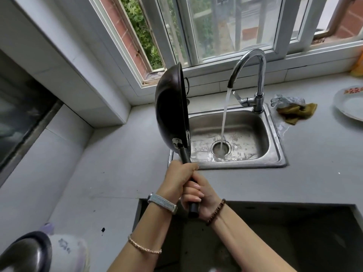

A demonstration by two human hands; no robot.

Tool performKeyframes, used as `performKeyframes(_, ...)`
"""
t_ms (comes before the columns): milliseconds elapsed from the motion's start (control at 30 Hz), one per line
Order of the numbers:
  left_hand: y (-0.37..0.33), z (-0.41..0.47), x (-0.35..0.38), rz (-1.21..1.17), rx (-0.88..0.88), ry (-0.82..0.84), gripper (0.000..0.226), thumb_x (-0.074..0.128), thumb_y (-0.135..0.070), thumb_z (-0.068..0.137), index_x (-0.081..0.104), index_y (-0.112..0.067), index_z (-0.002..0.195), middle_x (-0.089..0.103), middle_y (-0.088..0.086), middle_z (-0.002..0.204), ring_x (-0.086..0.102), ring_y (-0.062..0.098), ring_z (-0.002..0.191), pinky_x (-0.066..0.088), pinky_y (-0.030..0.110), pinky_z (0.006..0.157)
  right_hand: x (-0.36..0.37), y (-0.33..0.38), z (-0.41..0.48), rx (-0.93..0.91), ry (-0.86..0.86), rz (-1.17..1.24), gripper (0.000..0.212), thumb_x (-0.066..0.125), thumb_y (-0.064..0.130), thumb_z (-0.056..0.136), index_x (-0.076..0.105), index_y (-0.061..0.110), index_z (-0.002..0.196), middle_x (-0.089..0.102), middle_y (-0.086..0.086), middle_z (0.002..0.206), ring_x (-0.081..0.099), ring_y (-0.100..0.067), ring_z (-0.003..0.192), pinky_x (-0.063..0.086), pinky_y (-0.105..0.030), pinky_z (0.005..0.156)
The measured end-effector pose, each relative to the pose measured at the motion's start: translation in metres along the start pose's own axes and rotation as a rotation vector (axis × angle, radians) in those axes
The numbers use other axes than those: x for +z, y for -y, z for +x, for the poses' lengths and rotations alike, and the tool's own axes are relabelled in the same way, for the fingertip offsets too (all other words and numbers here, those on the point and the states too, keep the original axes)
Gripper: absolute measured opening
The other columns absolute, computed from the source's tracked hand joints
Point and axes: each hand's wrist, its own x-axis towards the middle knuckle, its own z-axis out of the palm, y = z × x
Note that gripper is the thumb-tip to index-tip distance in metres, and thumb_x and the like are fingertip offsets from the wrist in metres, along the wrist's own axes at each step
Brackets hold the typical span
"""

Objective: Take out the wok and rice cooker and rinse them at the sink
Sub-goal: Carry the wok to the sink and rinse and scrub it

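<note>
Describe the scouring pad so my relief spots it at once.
Find the steel sink, then the tap at its back right corner. Just right of the tap lies the scouring pad: shiny silver mesh, not the olive cloth beside it.

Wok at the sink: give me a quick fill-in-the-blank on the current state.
The left hand and right hand both grip the wok by its ____.
The faucet is turned ____.
Its water falls straight onto the sink's ____, missing the wok.
Missing words: handle; on; drain.

Olive rag [296, 113], plate [348, 105], perhaps scourer [285, 98].
</note>
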Motion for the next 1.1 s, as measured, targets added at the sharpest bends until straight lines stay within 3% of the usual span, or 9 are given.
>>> performKeyframes(133,0.000,-0.006,0.005,-0.034,-0.052,0.034,0.019,0.064,-0.013,0.082,0.049,-0.009,0.072,0.047,0.006,0.041,0.052,0.021,0.033,0.045,0.024,0.035,-0.003,0.000,-0.005,-0.044,-0.058,-0.026,0.051,0.051,0.031,0.084,0.045,0.012,0.037,0.031,0.007,0.029,0.030,-0.004,0.018,0.020,-0.011,0.023)
performKeyframes(300,0.001,-0.012,0.011,-0.047,-0.120,0.076,0.016,0.064,-0.012,0.083,0.052,-0.005,0.074,0.048,0.008,0.041,0.048,0.017,0.025,0.039,0.019,0.026,-0.006,-0.002,-0.014,-0.093,-0.083,-0.024,0.035,0.058,0.026,0.076,0.051,0.012,0.045,0.033,0.007,0.035,0.031,-0.003,0.021,0.023,-0.011,0.025)
performKeyframes(400,0.003,-0.014,0.017,-0.039,-0.151,0.107,0.013,0.064,-0.013,0.083,0.057,-0.004,0.078,0.059,0.015,0.060,0.047,0.016,0.024,0.037,0.017,0.026,-0.006,-0.002,-0.022,-0.119,-0.106,-0.034,0.031,0.058,0.025,0.076,0.055,0.013,0.047,0.033,0.007,0.038,0.031,-0.002,0.023,0.025,-0.012,0.025)
performKeyframes(500,0.006,-0.014,0.022,-0.037,-0.171,0.150,0.025,0.065,-0.018,0.083,0.065,0.003,0.098,0.062,0.018,0.079,0.047,0.016,0.025,0.036,0.015,0.028,-0.005,-0.003,-0.032,-0.146,-0.132,-0.065,0.023,0.059,0.024,0.076,0.055,0.013,0.057,0.033,0.007,0.042,0.031,-0.001,0.025,0.028,-0.012,0.026)
performKeyframes(633,0.006,-0.019,0.027,-0.032,-0.196,0.201,0.026,0.065,-0.023,0.085,0.063,-0.001,0.100,0.051,0.010,0.054,0.044,0.014,0.022,0.034,0.013,0.028,-0.003,-0.001,-0.046,-0.157,-0.194,-0.165,0.027,0.048,0.019,0.096,0.047,0.016,0.069,0.029,0.007,0.048,0.031,-0.001,0.028,0.028,-0.012,0.029)
performKeyframes(767,0.003,-0.026,0.031,-0.008,-0.212,0.250,0.021,0.063,-0.027,0.086,0.058,-0.009,0.093,0.038,-0.003,0.032,0.039,0.010,0.021,0.030,0.010,0.029,0.001,0.001,-0.060,-0.186,-0.214,-0.239,0.032,0.041,0.018,0.100,0.044,0.017,0.069,0.028,0.007,0.050,0.030,0.000,0.032,0.028,-0.011,0.033)
performKeyframes(1100,-0.001,-0.041,0.039,0.004,-0.185,0.285,0.020,0.064,-0.027,0.086,0.058,-0.008,0.085,0.034,-0.005,0.030,0.034,0.007,0.021,0.026,0.008,0.029,0.004,0.004,-0.079,-0.183,-0.248,-0.246,0.028,0.041,0.018,0.100,0.044,0.016,0.073,0.036,0.006,0.050,0.035,-0.001,0.034,0.035,-0.014,0.034)
